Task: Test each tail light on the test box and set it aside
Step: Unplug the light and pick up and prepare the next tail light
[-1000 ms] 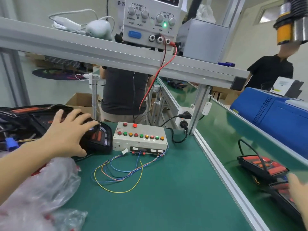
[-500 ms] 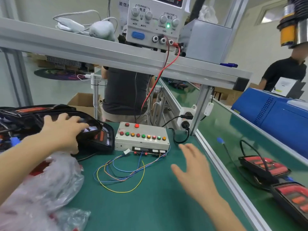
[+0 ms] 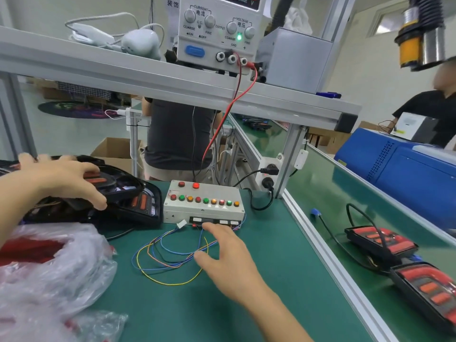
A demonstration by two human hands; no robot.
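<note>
— Test box (image 3: 203,203), centre of the green bench (image 3: 259,280): a white case with a row of red, green and amber lamps on its lid and a connector strip along its front edge. What lies to its left?

— Tail lights, stacked. The top tail light (image 3: 116,180) is black with red-orange lenses and rests on another tail light (image 3: 140,206), which touches the box's left side. The left hand (image 3: 61,178) lies over the top one, fingers spread across the housing and thumb down its near edge; whether they actually grip it I cannot tell.

— And the right hand (image 3: 229,260)?

— Extended over the bench just in front of the box, fingers straight and slightly apart, holding nothing. The fingertips reach the connector strip, and the palm hovers above the loose wires (image 3: 167,255), blue, orange and yellow loops running from the strip to a small white plug (image 3: 181,223).

— Right of the rail?

— Two more tail lights (image 3: 381,243) sit on the adjoining green conveyor (image 3: 345,193), well apart from the box, each with a black lead; the nearer one is cut by the picture's edge. A blue machine (image 3: 407,174) stands behind them.

— Above and around?

— A power supply (image 3: 217,33) on the aluminium shelf (image 3: 148,75), green indicator lit, with red and black leads (image 3: 234,99) dropping toward the box. Clear plastic bags (image 3: 49,272) are heaped at the near left. A person in a dark shirt (image 3: 177,134) stands behind the bench.
</note>
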